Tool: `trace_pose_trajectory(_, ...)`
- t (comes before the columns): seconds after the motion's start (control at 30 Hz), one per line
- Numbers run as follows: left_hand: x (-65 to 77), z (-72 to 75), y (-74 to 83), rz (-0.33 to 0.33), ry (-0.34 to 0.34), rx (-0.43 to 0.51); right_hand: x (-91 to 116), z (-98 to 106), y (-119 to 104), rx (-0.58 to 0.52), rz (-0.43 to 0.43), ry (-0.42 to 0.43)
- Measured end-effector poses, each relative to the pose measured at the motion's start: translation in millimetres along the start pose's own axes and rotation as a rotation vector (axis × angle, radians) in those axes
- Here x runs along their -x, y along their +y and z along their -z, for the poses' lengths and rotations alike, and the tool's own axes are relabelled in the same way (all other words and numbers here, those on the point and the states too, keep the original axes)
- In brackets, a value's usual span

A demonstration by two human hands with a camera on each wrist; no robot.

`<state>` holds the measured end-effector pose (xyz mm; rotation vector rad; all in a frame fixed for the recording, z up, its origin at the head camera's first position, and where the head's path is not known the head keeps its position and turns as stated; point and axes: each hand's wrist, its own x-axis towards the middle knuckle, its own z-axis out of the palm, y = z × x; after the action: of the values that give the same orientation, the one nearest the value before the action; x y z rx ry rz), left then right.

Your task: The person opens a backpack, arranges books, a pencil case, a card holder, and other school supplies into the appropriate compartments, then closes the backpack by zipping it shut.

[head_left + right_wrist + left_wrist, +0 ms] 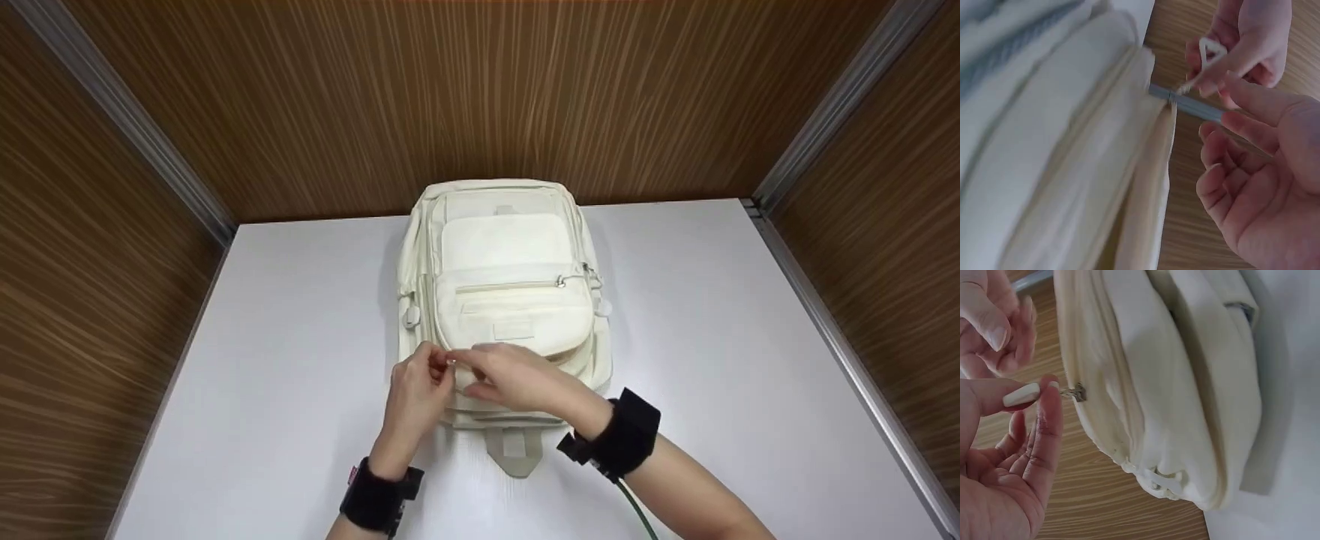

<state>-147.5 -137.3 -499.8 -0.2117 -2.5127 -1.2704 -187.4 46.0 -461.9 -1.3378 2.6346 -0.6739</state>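
Note:
A cream backpack lies flat on the white table, its carry loop toward me. At the bag's near end my left hand pinches a small white zipper pull between thumb and forefinger. The metal slider sits at the bag's edge. In the right wrist view the same pull shows as a white loop in the left hand's fingertips. My right hand rests on the bag beside the left hand. Its fingers are loosely curled and hold nothing that I can see.
Wood-grain walls close in the table on three sides, with metal corner strips at left and right. Black bands wrap both wrists, and a green cable runs from the right one. Bare table lies to either side of the bag.

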Motion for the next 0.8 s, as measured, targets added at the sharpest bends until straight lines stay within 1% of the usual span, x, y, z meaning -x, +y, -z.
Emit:
trace_pose_trajectory(0.07,2.5,1.4,1.7,0.014,0.000,-0.003,-1.3,-9.3,-5.6,-0.087,-0.034,-0.056)
trace_pose_trajectory(0.1,3.9,2.2,1.9,0.024,-0.001,-0.005,-2.3,-13.6,-7.2,-0.115,-0.044,-0.066)
trace_pose_trajectory(0.17,6.6,3.9,1.7,0.062,-0.006,0.007,-4.3,-20.3,-8.5,-0.137,-0.065,-0.060)
trace_pose_trajectory(0.27,9.5,7.2,3.5,0.109,-0.010,0.058,-8.2,-27.3,-8.0,-0.126,-0.067,-0.011)
trace_pose_trajectory(0.37,9.9,10.0,5.3,0.115,-0.024,0.135,-11.7,-32.3,-6.9,-0.108,-0.057,0.037)
trace_pose_trajectory(0.47,6.9,12.3,3.8,0.118,-0.035,0.216,-13.7,-35.3,-6.3,-0.093,-0.065,0.089)
trace_pose_trajectory(0.5,5.0,12.9,2.3,0.129,-0.032,0.239,-14.2,-35.7,-6.4,-0.090,-0.075,0.107)
trace_pose_trajectory(0.57,-0.3,13.4,-2.5,0.174,-0.022,0.275,-14.8,-35.8,-6.6,-0.086,-0.108,0.145)
trace_pose_trajectory(0.63,-7.4,12.0,-9.3,0.236,-0.013,0.282,-15.4,-36.2,-6.8,-0.090,-0.144,0.182)
trace_pose_trajectory(0.7,-15.3,8.4,-17.2,0.296,-0.027,0.253,-15.7,-36.5,-7.3,-0.084,-0.161,0.212)
trace_pose_trajectory(0.8,-25.8,0.2,-27.7,0.367,-0.098,0.173,-16.1,-39.1,-7.6,-0.058,-0.166,0.254)
